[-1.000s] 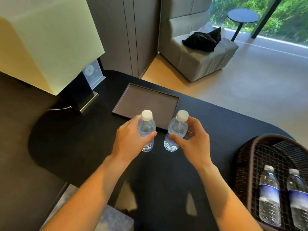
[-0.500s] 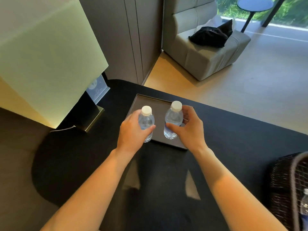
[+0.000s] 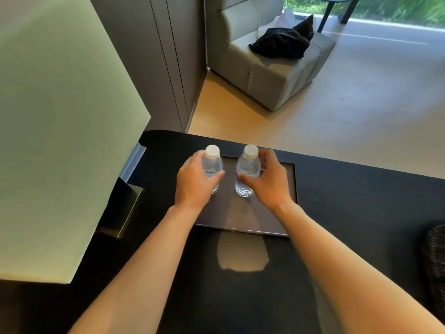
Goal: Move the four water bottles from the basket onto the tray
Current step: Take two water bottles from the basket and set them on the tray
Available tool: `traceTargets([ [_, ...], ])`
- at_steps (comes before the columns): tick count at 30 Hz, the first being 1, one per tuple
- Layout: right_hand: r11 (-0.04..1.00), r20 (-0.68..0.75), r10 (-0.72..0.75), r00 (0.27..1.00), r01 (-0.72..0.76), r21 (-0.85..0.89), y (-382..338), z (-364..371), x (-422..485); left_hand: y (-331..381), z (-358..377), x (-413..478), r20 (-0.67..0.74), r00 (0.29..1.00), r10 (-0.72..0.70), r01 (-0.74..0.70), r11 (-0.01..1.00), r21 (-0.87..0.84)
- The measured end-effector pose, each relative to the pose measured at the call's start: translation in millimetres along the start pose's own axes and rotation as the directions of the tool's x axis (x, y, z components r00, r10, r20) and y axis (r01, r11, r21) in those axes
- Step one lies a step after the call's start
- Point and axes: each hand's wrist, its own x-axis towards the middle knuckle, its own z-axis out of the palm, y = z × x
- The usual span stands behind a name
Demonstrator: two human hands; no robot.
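Note:
Two clear water bottles with white caps stand upright over the dark brown tray [image 3: 243, 219] on the black table. My left hand [image 3: 193, 183] is wrapped around the left bottle [image 3: 212, 162]. My right hand [image 3: 271, 183] grips the right bottle [image 3: 247, 168], whose base rests on or just above the tray floor. The left bottle's base is hidden by my hand. Only a sliver of the dark wicker basket [image 3: 435, 259] shows at the right edge; its contents are out of view.
A large lamp shade [image 3: 60, 121] fills the left side, with its metal base [image 3: 125, 213] beside the tray. Beyond the table's far edge lie a wooden floor and a grey armchair [image 3: 269, 61] with a black cushion.
Both hands have carried the bottles forward from the tray's near edge to over its middle. The view has shifted left, so the basket has nearly left the frame.

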Motion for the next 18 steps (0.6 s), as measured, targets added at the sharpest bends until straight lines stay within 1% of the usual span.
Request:
traceTargets([
  [8,1.0,-0.041,-0.015,0.999,0.015,0.018,-13,35,34,-12,9,40,-0.025,0.998,0.058,-0.059,0.998,-0.014],
  [18,0.999,-0.065,-0.032,0.997,0.031,-0.005,-15,47,52,-20,8,65,-0.02,0.996,0.087,-0.087,0.996,-0.02],
])
